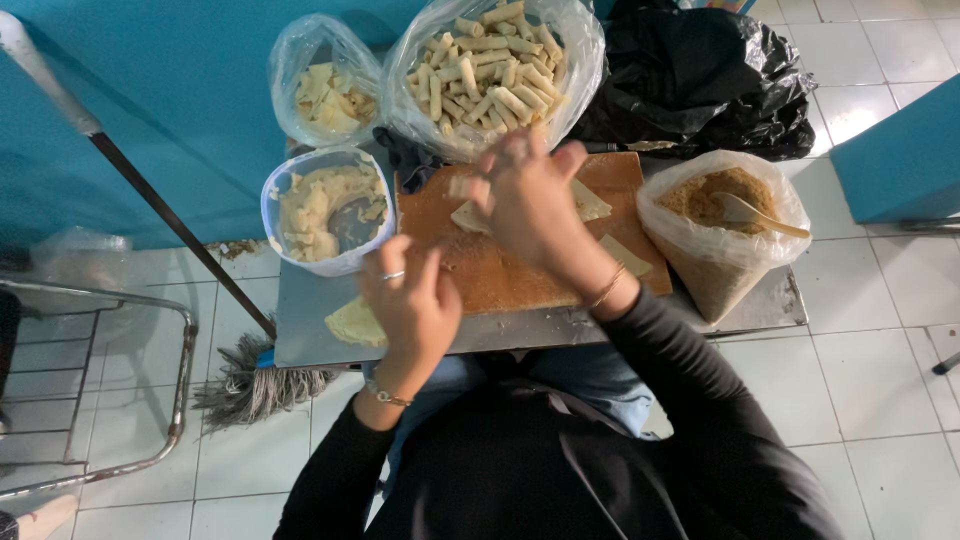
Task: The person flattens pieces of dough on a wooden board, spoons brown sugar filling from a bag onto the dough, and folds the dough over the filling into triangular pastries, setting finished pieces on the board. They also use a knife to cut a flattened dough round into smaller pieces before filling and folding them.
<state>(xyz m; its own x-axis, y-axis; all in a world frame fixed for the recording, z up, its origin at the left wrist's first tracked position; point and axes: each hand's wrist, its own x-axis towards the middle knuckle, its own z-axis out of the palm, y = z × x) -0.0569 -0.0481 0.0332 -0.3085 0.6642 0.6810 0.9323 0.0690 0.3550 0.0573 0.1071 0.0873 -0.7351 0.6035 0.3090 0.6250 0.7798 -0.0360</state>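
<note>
Right hand (530,195) blurred over far side of wooden board (500,270), fingers curled around a small roll (462,186) at its fingertips, left hand (410,300) loosely open at board's near-left edge, wrapper pieces (590,203) just right.

We record an orange-brown cutting board (500,270) on a grey metal table (520,330), with pale cream wrappers (590,203) and golden-tan rolls (490,70) in a clear bag. The crumbs (712,192) are brown, the bowl (330,262) white-rimmed. We note a teal wall (170,90), white tiled floor (870,380), black bag (700,70) and black sleeves (700,380).
</note>
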